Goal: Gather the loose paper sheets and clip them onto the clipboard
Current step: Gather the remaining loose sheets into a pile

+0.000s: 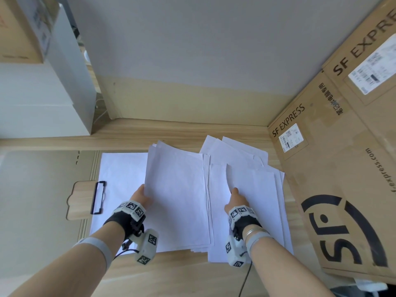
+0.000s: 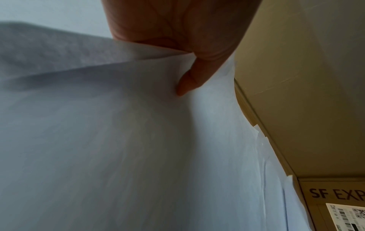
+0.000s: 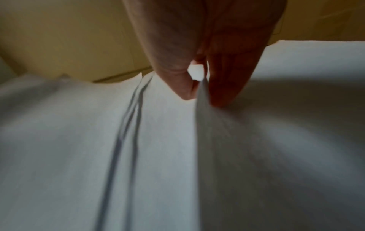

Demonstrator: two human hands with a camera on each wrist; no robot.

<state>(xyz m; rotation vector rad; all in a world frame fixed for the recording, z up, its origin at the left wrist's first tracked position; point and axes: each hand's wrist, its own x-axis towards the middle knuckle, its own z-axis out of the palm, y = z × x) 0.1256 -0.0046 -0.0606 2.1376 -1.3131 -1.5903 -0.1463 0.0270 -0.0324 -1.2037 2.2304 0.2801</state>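
A wooden clipboard (image 1: 80, 199) with a black wire clip (image 1: 98, 197) lies at the left, one white sheet (image 1: 120, 172) on it. My left hand (image 1: 140, 195) pinches the near-left edge of a stack of white sheets (image 1: 175, 194) that overlaps the clipboard's sheet; in the left wrist view the thumb (image 2: 189, 81) presses on top of the stack (image 2: 118, 140). My right hand (image 1: 235, 199) pinches a lifted sheet (image 1: 252, 189) from the right pile. Thumb (image 3: 183, 87) and fingers (image 3: 225, 87) squeeze its raised edge (image 3: 201, 112). More loose sheets (image 1: 231, 151) fan out behind.
Large SF Express cardboard boxes (image 1: 342, 168) stand close along the right, touching the paper pile. A white box (image 1: 42, 103) and a brown carton (image 1: 19, 28) sit at the back left. Flat cardboard (image 1: 32, 189) lies left of the clipboard. Bare wooden table (image 1: 182, 275) shows near me.
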